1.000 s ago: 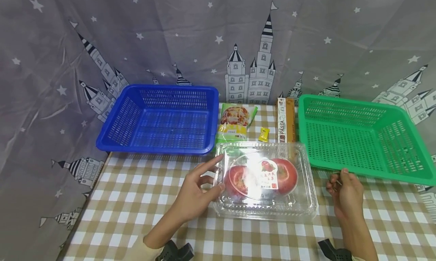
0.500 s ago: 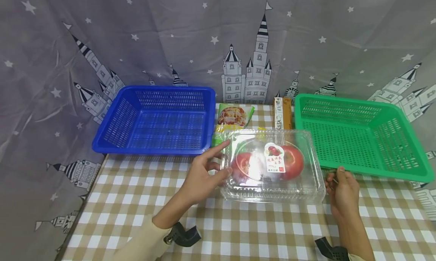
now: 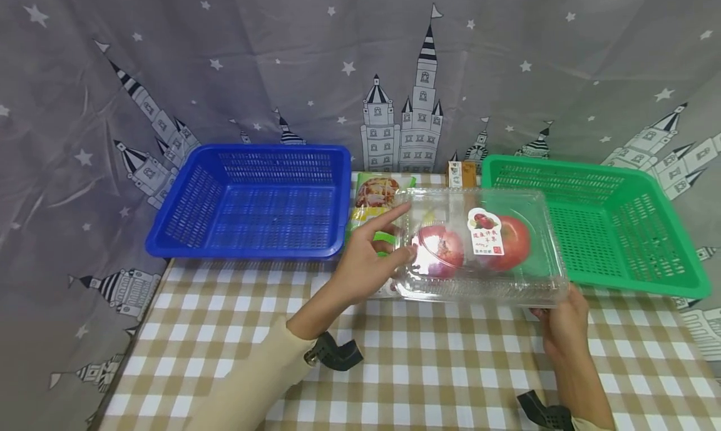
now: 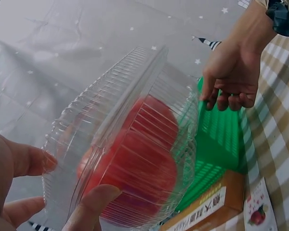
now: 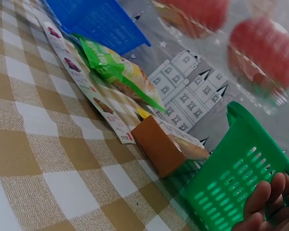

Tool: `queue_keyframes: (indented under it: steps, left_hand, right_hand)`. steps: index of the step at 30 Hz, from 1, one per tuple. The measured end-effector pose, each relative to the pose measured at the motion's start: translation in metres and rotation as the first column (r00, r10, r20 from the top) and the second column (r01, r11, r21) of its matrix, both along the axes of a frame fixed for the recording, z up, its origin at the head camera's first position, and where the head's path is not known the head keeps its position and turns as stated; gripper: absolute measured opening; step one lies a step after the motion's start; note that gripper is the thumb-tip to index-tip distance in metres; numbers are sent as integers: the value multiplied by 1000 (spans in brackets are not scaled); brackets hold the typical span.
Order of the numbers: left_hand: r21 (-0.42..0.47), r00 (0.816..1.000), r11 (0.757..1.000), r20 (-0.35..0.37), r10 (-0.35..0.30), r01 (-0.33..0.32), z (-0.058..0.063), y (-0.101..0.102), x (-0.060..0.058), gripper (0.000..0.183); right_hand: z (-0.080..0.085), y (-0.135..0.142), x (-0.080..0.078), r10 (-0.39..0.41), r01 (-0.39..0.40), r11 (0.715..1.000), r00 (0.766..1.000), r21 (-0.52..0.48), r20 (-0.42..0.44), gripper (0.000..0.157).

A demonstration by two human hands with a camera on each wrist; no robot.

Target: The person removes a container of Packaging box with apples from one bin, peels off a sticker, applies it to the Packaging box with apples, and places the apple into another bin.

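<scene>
My left hand [image 3: 366, 259] grips the left edge of a clear plastic clamshell box [image 3: 484, 293], with the thumb on the near side. Inside lie two red apples [image 3: 436, 251], and a white fruit sticker [image 3: 486, 234] is on the lid. The box hangs above the table, its right part overlapping the green basket in the head view. My right hand [image 3: 566, 321] holds the near rim of the green plastic basket [image 3: 636, 288], fingers curled at the edge in the right wrist view [image 5: 272, 199]. In the head view the box partly covers those fingers.
A blue basket [image 3: 242, 254] stands at the left. Between the baskets lie a green-yellow food bag [image 3: 377, 196], an upright-printed pasta box [image 3: 462, 174] and a small yellow packet [image 3: 429, 217], partly behind the clamshell. A printed card strip [image 5: 82, 79] lies in front of them.
My left hand has lifted the apple box and carried it right and away from me, toward the green basket. The right hand stays at the basket's near rim.
</scene>
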State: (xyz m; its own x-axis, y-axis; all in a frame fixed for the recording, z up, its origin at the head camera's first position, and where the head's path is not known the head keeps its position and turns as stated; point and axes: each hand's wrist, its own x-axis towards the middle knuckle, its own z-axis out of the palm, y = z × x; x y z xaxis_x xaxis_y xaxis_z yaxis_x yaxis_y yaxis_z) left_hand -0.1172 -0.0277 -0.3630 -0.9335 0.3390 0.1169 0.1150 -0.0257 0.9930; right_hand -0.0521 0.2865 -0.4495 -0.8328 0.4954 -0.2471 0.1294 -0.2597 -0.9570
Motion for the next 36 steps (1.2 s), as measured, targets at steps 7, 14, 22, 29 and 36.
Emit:
queue_keyframes:
  steps: [7,14,22,29,36]
  left_hand:
    - [-6,999,1000,36,-4,4,5,28,-18,69]
    - [34,999,999,52,13,-15,7,52,-31,69]
    - [24,998,999,47,41,-42,6,87,-41,68]
    - [-125,995,990,-90,52,-64,4,122,-48,64]
    - [-236,986,966,-157,64,-100,4,148,-53,63]
  right_hand:
    - [0,1,2,52,-52,999,998,8,-31,31]
    - [1,-1,3,61,-61,998,998,7,-18,33]
    - [3,1,5,69,-70,997,997,-26,-26,36]
    - [2,1,6,58,-59,998,998,-25,-35,36]
    - [1,0,6,62,-64,997,997,-35,-45,37]
